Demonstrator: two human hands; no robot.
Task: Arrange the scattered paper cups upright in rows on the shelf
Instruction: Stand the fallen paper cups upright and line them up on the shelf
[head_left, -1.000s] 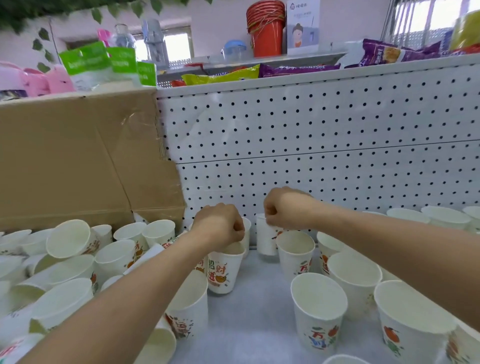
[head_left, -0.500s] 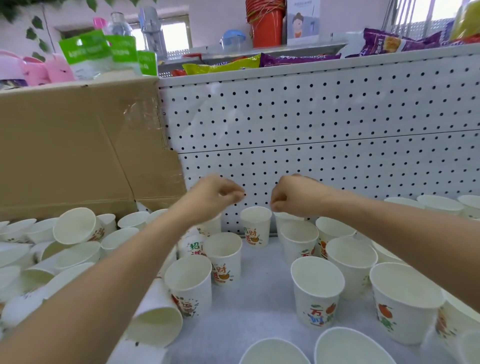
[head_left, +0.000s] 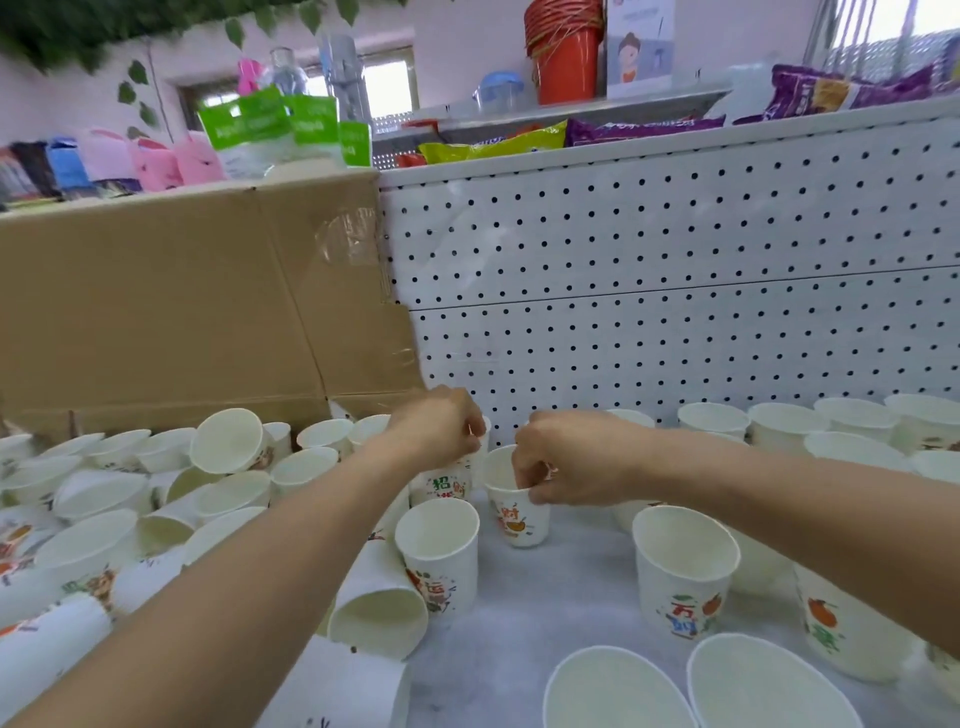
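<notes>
Both hands have dropped from the pegboard (head_left: 675, 291) onto cups. Right hand (head_left: 566, 460) pinches the rim of the "财" cup (head_left: 519, 514); left hand (head_left: 441, 428), fingers curled, pinches the "招" cup (head_left: 441, 486) beside it.

Left hand (head_left: 441, 428) covered the rim of the cup (head_left: 441, 483) under it, so whether it gripped that cup couldn't be told. Right hand (head_left: 566, 462) hid the far rim of its cup (head_left: 519, 512); fingertips curled over the near edge. Two cups at bottom (head_left: 613, 691) were cut off by the frame edge, bases unseen. Leaves (head_left: 104, 31) top left were blurred. Text on the purple packets (head_left: 831, 91) was too small to read.
</notes>
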